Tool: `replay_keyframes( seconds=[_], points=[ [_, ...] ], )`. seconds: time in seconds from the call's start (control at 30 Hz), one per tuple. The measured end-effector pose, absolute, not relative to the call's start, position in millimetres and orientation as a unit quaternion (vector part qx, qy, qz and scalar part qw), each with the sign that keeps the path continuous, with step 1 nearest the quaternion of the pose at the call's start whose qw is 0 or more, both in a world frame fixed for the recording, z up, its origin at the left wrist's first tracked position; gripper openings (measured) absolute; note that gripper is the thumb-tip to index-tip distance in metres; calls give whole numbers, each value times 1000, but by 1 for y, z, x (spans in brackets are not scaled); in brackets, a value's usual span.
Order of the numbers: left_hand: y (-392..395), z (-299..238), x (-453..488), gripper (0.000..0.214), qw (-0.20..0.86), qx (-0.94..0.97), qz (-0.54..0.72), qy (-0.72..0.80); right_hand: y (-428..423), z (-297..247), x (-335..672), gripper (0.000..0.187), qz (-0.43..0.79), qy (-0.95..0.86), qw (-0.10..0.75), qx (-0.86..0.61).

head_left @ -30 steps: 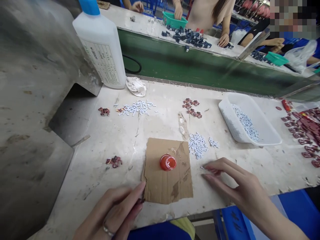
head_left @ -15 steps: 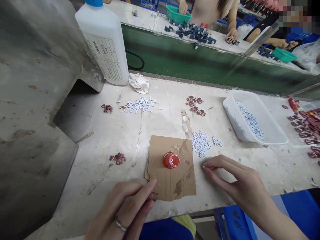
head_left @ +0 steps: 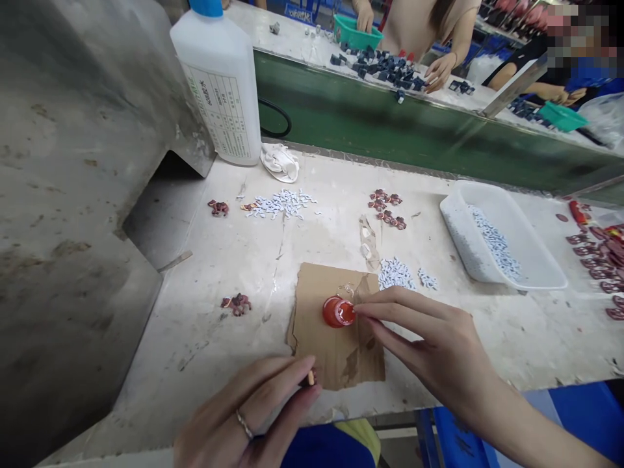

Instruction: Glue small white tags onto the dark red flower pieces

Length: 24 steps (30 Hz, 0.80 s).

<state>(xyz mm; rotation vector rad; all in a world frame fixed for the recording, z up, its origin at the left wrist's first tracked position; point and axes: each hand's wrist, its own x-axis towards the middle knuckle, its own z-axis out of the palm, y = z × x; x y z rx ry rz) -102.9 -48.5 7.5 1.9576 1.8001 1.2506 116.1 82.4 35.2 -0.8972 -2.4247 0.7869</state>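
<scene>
Your left hand (head_left: 253, 416) pinches a small dark piece (head_left: 311, 377) at the near edge of the cardboard sheet (head_left: 336, 338), while your right hand (head_left: 433, 351) reaches its closed fingertips to the red cap (head_left: 338, 312) on that sheet, with white bits (head_left: 394, 274) just beyond.

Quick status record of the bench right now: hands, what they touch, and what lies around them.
right hand: fingertips at the red cap, reaching over the cardboard
left hand: pinches a small dark piece at the cardboard's near edge; ring on one finger
red cap: sits on the cardboard, open side up
white bits: loose pile just beyond the cardboard
tray: white, holds more white bits
bottle: white, blue cap, upright at the back
red pieces: small cluster left of the cardboard
</scene>
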Motion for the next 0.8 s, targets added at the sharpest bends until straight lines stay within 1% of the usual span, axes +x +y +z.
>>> replay_keyframes(
  seconds=[0.07,0.17,0.27,0.33,0.4,0.53,0.7,0.8],
  points=[
    [-48,7,-103,25,106,659,423,613,82,35,117,23,279,-880,216,-318],
    [-47,7,-100,22,108,662,421,611,80,36,117,23,280,-879,222,-317],
    [-46,7,-95,16,89,646,436,620,75,41,115,24,285,-865,251,-329],
    [-45,7,-92,14,89,627,453,628,70,45,112,25,312,-845,278,-334],
    [-44,7,-89,14,111,620,460,626,64,49,107,26,360,-819,298,-333],
    [-42,9,-84,12,155,597,482,623,52,50,98,25,449,-774,318,-313],
    [-41,8,-79,24,150,537,489,671,47,43,92,22,489,-753,324,-298],
    [-43,7,-79,26,163,541,488,665,47,40,91,20,498,-749,316,-302]
  ],
)
